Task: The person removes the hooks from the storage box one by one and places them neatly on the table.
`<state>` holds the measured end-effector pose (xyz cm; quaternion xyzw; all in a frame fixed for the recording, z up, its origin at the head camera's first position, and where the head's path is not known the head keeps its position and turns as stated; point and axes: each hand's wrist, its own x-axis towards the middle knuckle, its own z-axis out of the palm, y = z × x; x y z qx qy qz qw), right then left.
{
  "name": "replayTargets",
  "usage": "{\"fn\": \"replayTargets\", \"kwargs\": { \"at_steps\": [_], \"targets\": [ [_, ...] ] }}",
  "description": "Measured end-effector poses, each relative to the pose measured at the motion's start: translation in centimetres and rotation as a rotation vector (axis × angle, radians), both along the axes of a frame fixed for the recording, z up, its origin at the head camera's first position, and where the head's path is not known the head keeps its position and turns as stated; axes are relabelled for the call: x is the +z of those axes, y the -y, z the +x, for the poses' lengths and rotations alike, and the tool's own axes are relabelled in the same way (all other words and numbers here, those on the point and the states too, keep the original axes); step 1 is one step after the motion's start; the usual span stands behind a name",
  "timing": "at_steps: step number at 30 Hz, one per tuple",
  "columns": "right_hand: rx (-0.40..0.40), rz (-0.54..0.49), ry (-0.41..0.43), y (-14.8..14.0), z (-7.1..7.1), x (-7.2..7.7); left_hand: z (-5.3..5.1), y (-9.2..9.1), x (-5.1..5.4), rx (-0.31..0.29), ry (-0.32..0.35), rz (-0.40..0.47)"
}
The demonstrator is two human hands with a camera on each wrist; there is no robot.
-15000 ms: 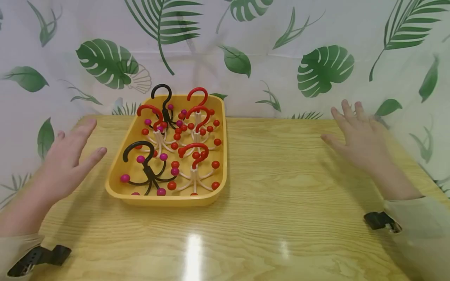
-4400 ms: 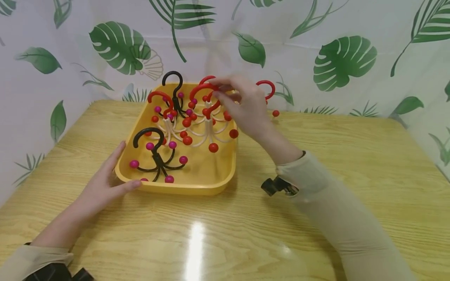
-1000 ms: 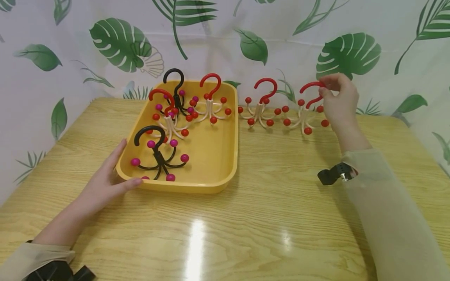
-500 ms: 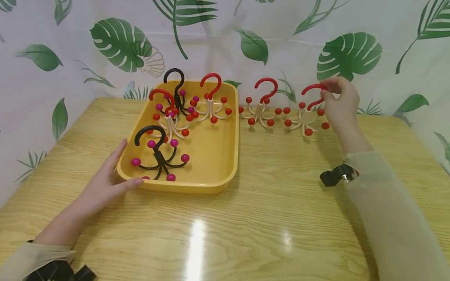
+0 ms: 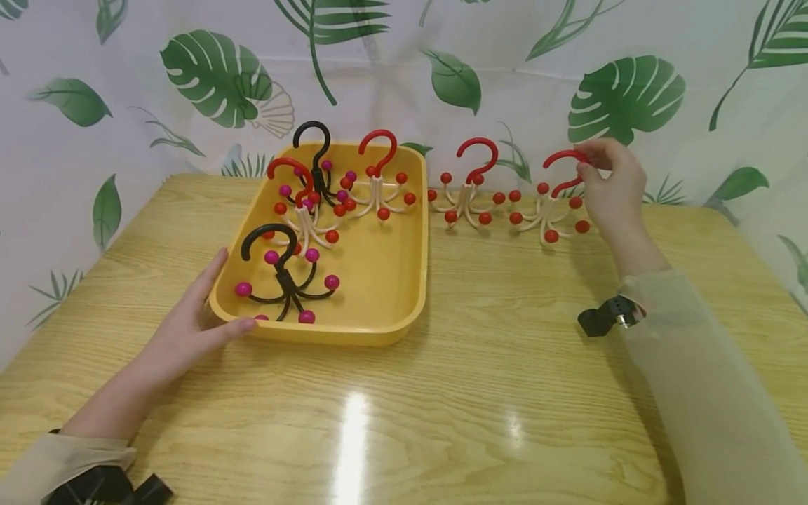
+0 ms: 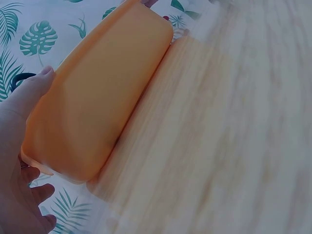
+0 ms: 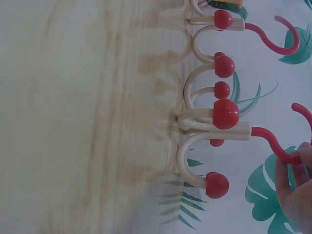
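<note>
At the right of the head view, my right hand [image 5: 612, 179] pinches the red hook of a multi-arm hook hanger [image 5: 548, 210]. This hanger has cream arms with red ball ends. In the right wrist view, its cream arms touch the table. My left hand [image 5: 179, 330] rests against the front left corner of a yellow tray [image 5: 353, 337], its thumb extended along the front rim. Inside the tray are two black hook hangers, one at the front [image 5: 284, 280], and two red-hooked ones, one at the back right [image 5: 377, 193]. Another red-hooked hanger [image 5: 466, 200] stands just right of the tray.
The wooden table [image 5: 492, 337] runs back to a white wall covering [image 5: 524, 84] with green leaf prints. The two hangers outside the tray stand side by side near the table's back edge.
Two red-hooked hangers have come out of the tray onto the table at its right. The left hand came to the tray's corner. Over the last second, the right hand has barely moved.
</note>
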<state>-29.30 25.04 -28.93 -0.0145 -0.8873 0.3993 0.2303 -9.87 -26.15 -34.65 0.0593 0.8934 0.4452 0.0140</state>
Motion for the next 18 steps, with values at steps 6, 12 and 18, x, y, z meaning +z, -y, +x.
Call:
{"fn": "replayTargets", "kwargs": {
  "at_steps": [6, 12, 18],
  "targets": [
    [0.003, -0.025, 0.008, -0.27, -0.03, -0.30, -0.12, 0.08, 0.09, 0.003, 0.008, -0.003],
    [0.009, -0.021, -0.010, -0.52, 0.08, -0.61, -0.25, 0.20, 0.06, -0.009, -0.002, -0.003],
    [0.014, -0.021, 0.023, -0.57, 0.17, -0.74, -0.12, 0.15, -0.01, -0.006, -0.002, -0.009]
  ]
}}
